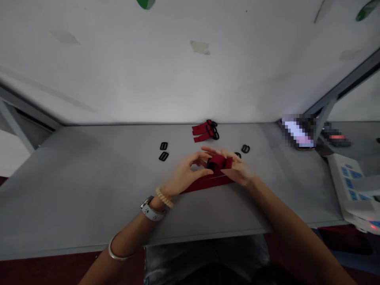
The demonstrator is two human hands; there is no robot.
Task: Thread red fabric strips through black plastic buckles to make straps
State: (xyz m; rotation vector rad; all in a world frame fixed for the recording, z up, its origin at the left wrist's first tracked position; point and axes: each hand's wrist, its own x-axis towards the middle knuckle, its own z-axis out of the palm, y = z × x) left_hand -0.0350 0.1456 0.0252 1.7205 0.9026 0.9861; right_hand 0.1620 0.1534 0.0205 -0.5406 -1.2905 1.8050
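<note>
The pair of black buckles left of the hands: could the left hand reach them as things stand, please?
Probably yes: the black buckles lie on the grey tabletop beside the left hand with nothing visible between, though that hand is occupied with the red strap.

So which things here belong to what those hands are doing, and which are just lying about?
Probably part of the work:
red strap, between left hand and right hand
red pieces with black buckles
loose black buckles

Apparently just nearby:
blurred device
white machine with blue buttons
</note>
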